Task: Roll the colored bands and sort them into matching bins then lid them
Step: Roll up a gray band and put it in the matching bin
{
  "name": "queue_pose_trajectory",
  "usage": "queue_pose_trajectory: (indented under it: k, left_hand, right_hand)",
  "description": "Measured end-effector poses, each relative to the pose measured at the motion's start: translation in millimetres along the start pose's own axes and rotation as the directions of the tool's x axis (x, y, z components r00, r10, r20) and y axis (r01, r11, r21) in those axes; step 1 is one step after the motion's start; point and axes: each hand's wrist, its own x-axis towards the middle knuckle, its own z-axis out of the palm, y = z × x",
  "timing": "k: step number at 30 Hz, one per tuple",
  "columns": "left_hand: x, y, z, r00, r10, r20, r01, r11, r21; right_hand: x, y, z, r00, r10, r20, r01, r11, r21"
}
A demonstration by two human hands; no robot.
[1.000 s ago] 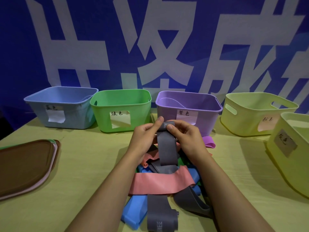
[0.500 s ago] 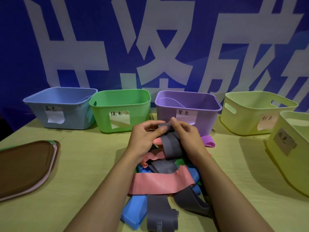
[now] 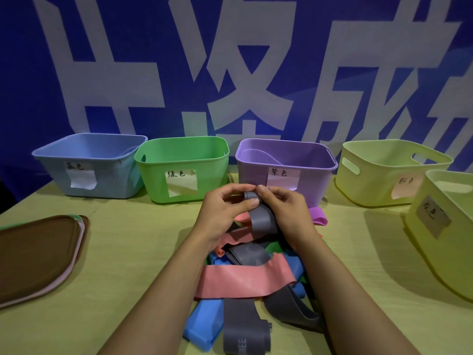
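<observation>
My left hand [image 3: 225, 211] and my right hand [image 3: 284, 208] both pinch the top end of a grey band [image 3: 261, 219], which is curled into a small roll at my fingertips. The rest of it hangs down onto a pile of bands below my wrists: a pink band [image 3: 245, 280], blue bands [image 3: 202, 326], other grey bands [image 3: 243, 329] and a bit of green. A purple band [image 3: 318, 216] lies right of my right hand. Behind stand a blue bin [image 3: 89, 165], a green bin [image 3: 181, 167], a purple bin [image 3: 286, 165] and two yellow bins [image 3: 384, 170], [image 3: 445, 226], all open.
Stacked lids [image 3: 38, 254], brown on top, lie at the table's left edge. A blue banner with big white characters hangs behind the bins. Each bin carries a paper label. The nearest yellow bin stands close to my right forearm.
The roll at the grey band's top has grown and the hanging part has shortened. Both hands have come down slightly toward the pile.
</observation>
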Motion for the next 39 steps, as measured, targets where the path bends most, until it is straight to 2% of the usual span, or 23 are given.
queue_pose_trajectory:
  k: [2,5,10,13,17,20,24,27,29,33,36,39]
  left_hand:
    - [0,0,2,0.999,-0.033,0.022,0.034,0.996,-0.077]
    - [-3,4,6,0.987,-0.159,0.033,0.162,0.966,-0.200]
    - [-1,3,5,0.966,-0.253,-0.059,0.245,0.963,-0.114]
    - [-1,1,3,0.961,-0.254,-0.109,0.250,0.967,-0.047]
    - [-2,4,3,0.961,-0.246,-0.129,0.241,0.969,-0.052]
    - [-3,5,3,0.969,-0.202,-0.143,0.202,0.979,-0.017]
    - [-3,5,2,0.978,-0.145,-0.146,0.153,0.987,0.041]
    - [-2,2,3,0.985,-0.134,-0.109,0.139,0.989,0.040]
    - [-3,-1,4,0.990,-0.112,-0.089,0.116,0.992,0.050]
    - [-2,0,4,0.992,0.012,-0.127,0.014,0.980,0.199]
    - [-1,2,2,0.994,-0.003,-0.105,0.013,0.995,0.095]
    - [-3,5,2,0.998,-0.032,-0.062,0.033,0.999,0.024]
  right_hand:
    - [0,0,0,1.000,-0.009,0.012,0.009,0.998,0.056]
    - [1,0,1,0.998,-0.053,0.040,0.050,0.997,0.066]
    - [-1,0,2,0.994,-0.070,0.079,0.068,0.997,0.029]
    - [-2,0,2,0.990,-0.098,0.097,0.101,0.995,-0.026]
    - [-3,0,1,0.985,-0.125,0.117,0.135,0.987,-0.083]
    - [-4,-2,2,0.987,-0.087,0.134,0.097,0.993,-0.066]
    - [-5,-3,4,0.984,-0.106,0.146,0.128,0.980,-0.153]
    - [-8,-9,6,0.993,-0.057,0.104,0.063,0.996,-0.061]
    - [-8,-9,6,0.997,-0.054,0.054,0.058,0.996,-0.067]
    - [-8,-11,5,1.000,0.008,-0.016,-0.008,1.000,-0.008]
    - [-6,-13,3,0.997,0.056,-0.060,-0.054,0.998,0.020]
    - [-8,-15,5,0.989,0.145,-0.005,-0.144,0.988,0.057]
